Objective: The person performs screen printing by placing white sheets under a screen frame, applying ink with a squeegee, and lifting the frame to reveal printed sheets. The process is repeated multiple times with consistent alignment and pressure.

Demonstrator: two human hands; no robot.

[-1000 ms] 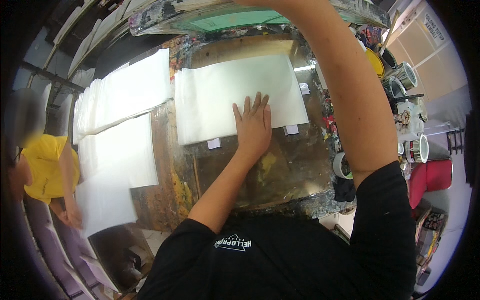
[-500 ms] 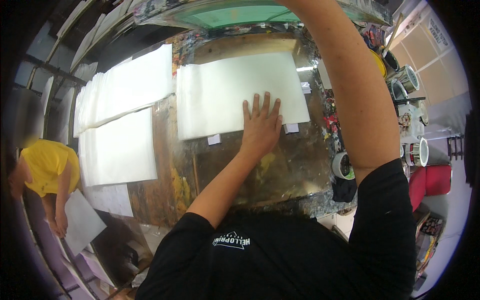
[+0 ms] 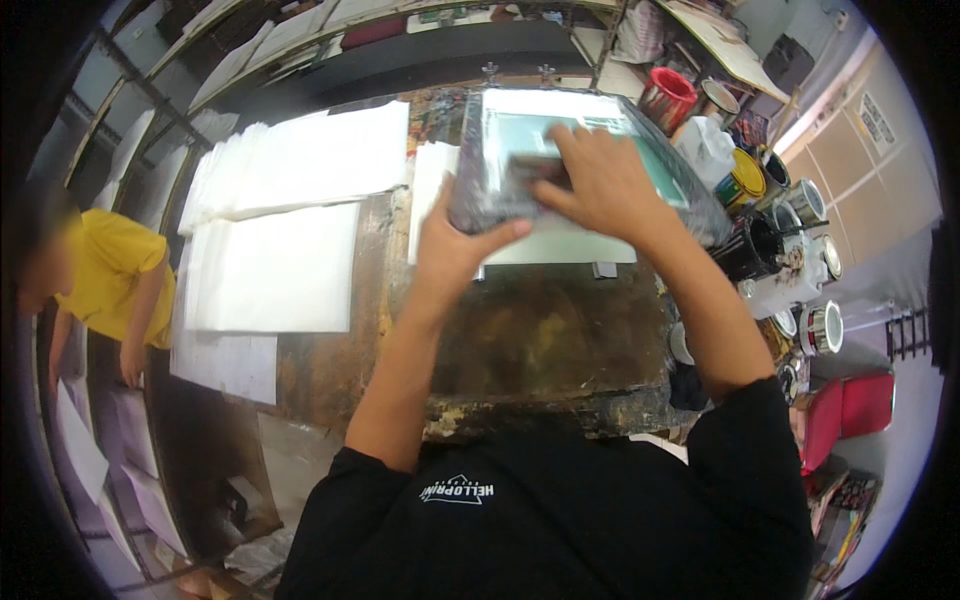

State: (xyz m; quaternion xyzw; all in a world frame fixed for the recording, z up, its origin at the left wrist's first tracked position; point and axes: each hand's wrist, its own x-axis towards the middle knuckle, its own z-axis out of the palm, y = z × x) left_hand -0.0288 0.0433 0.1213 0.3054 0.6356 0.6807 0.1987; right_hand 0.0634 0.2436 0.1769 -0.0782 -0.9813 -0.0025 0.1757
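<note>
A screen-printing frame [image 3: 700, 215] with a pale green mesh lies over a stack of white sheets [image 3: 560, 250] on the stained worktable [image 3: 540, 340]. Its near left corner is gripped by my left hand [image 3: 450, 245], the thumb along the near edge and the other fingers partly hidden at the side. Over the mesh, my right hand [image 3: 610, 185] is closed around a dark squeegee [image 3: 535, 175], blurred by motion. Most of the sheets beneath the frame are covered; a strip shows along the near edge and another at the left.
Two piles of white sheets, a far one [image 3: 290, 165] and a nearer one [image 3: 275, 280], lie at the table's left. Paint cans, a red tub [image 3: 667, 98] and a white jug [image 3: 705, 150] crowd the right side. A person in a yellow shirt [image 3: 115, 265] stands by racks at far left.
The screen frame has come down over the stack of sheets. My left hand has moved from the paper to the frame's corner. My right hand, out of view before, now holds the squeegee over the mesh.
</note>
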